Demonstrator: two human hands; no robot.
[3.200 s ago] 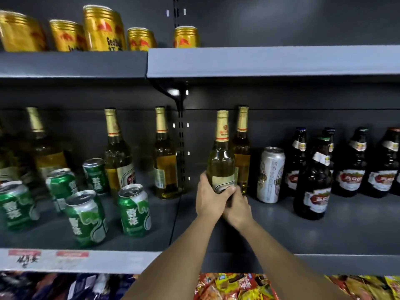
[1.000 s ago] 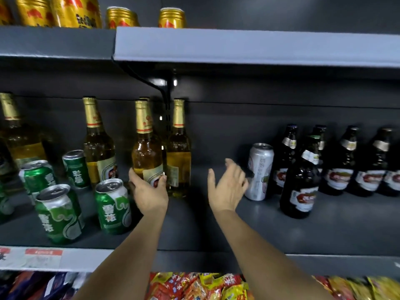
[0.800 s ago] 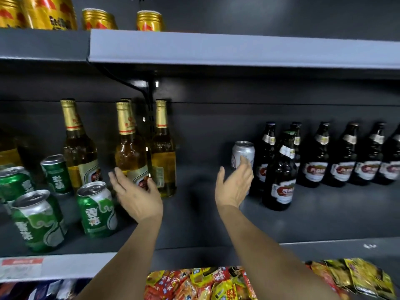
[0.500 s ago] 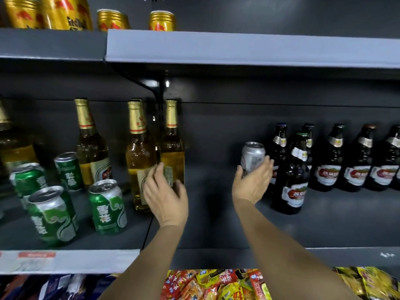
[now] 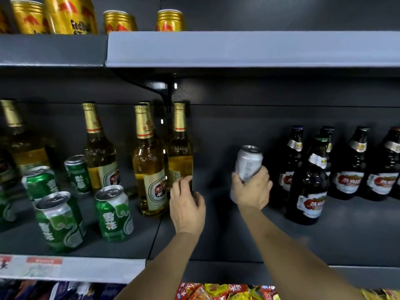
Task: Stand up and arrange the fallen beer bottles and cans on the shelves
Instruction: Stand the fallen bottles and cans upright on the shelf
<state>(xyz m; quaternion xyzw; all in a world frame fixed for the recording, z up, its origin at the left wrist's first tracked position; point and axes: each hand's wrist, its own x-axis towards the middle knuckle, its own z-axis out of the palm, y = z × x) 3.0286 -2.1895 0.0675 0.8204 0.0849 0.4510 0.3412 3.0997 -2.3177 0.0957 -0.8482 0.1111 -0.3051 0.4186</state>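
Hands: right point(image 5: 251, 189) grips silver can point(image 5: 248, 163); left point(image 5: 187, 204) empty.

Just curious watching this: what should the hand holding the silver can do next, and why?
Probably set the silver can down upright on the bare shelf left of the dark bottles. The right hand grips it, seemingly lifted and slightly tilted, and that gap looks free. The left hand is at a yellow bottle.
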